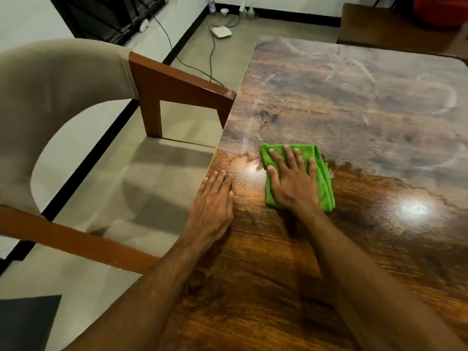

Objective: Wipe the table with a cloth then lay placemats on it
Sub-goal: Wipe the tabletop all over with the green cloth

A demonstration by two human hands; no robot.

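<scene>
A folded green cloth (326,183) lies on the dark wooden table (354,110), near its left edge. My right hand (291,178) presses flat on the cloth with the fingers spread and straight. My left hand (212,203) rests flat on the table's left edge, just left of the cloth, holding nothing. The far part of the tabletop looks dull and smeared; the near part is glossy with light reflections. No placemats are in view.
A beige upholstered chair with wooden arms (177,82) stands against the table's left side. On the floor behind lie a white device (221,31) and cables. Another wooden piece of furniture (395,26) stands beyond the table's far edge.
</scene>
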